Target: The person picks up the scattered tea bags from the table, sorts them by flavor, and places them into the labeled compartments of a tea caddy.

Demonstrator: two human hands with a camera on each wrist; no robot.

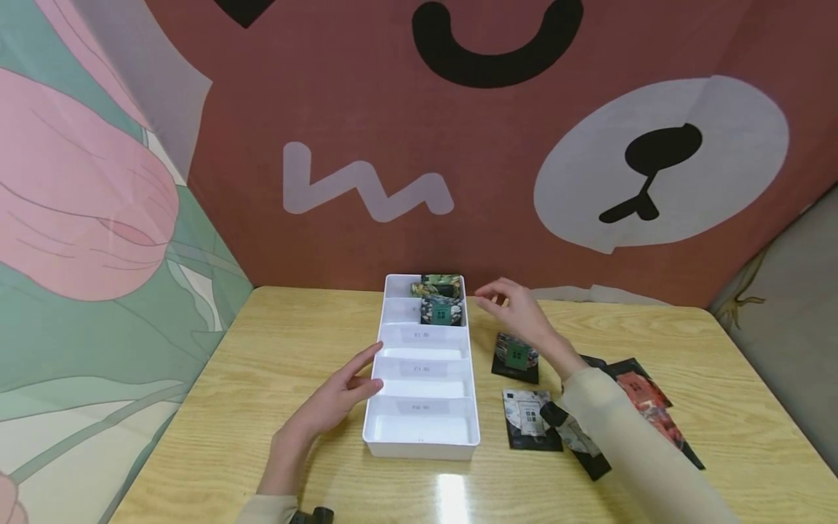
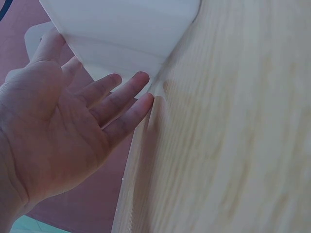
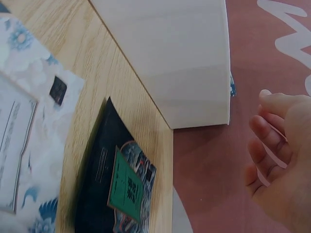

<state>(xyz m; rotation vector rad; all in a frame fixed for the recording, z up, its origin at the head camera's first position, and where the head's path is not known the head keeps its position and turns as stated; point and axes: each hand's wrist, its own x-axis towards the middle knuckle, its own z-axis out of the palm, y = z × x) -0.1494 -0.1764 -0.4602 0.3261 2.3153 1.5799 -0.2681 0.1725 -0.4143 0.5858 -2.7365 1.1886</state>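
A white divided box (image 1: 420, 450) stands lengthwise on the table, with a row of compartments. A green-gold patterned packet (image 1: 439, 285) sits in its farthest compartment, and a dark packet with a green label (image 1: 441, 313) in the second. My left hand (image 1: 330, 400) is at the box's left side, thumb and fingers spread; in the left wrist view its fingertips are by the white wall (image 2: 121, 43). Just right of the box's far end, my right hand (image 1: 520, 311) hovers with loosely bent fingers and nothing in them. Below it lies another green-labelled packet (image 1: 516, 356).
On the table's right lie a white-and-grey packet (image 1: 529, 418), a partly covered grey packet (image 1: 579, 442) and overlapping red packets (image 1: 644, 389). My right sleeve (image 1: 615, 415) crosses above some of them. A brown printed cloth (image 1: 327, 247) hangs behind the wooden table (image 1: 294, 327).
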